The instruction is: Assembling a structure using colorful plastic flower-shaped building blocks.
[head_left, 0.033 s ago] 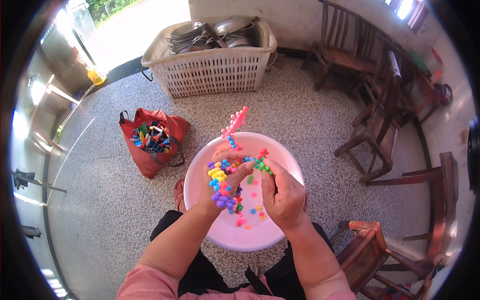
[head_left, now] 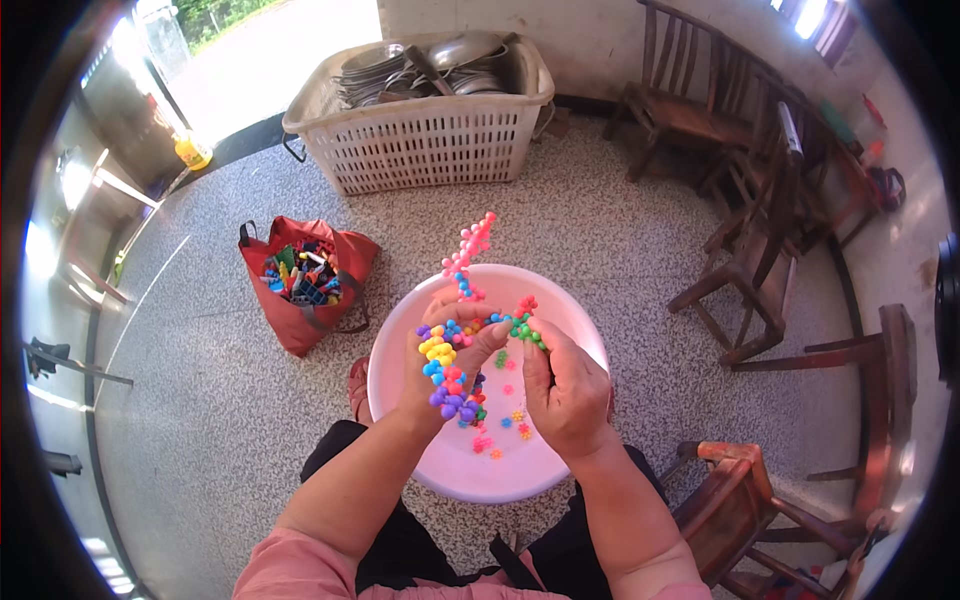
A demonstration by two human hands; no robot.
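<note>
A chain of knobbly, flower-shaped plastic pieces (head_left: pixel 438 352) in many colours hangs over my left hand (head_left: pixel 414 378). Its pink end sticks up past the fingers, and a yellow, blue and purple stretch dangles on the near side. My left thumb and fingers pinch the chain near its blue and green pieces. My right hand (head_left: pixel 570 395) is closed on the green pieces at that spot, with red ones just above; its fingertips partly hide the joint. Both hands are over a pale pink basin (head_left: pixel 450 472). Several loose flower pieces (head_left: pixel 518 415) lie in the basin.
A red bag (head_left: pixel 290 318) full of small colourful toys stands at the left. Farther back is a white slatted basket (head_left: pixel 430 150) heaped with metal pans and lids. Wooden chairs (head_left: pixel 745 290) line the right side, one (head_left: pixel 720 500) close by my right arm.
The dangling yellow, blue and purple stretch of the chain has swung slightly to the right. Both hands stay in nearly the same place, still closed on the chain.
</note>
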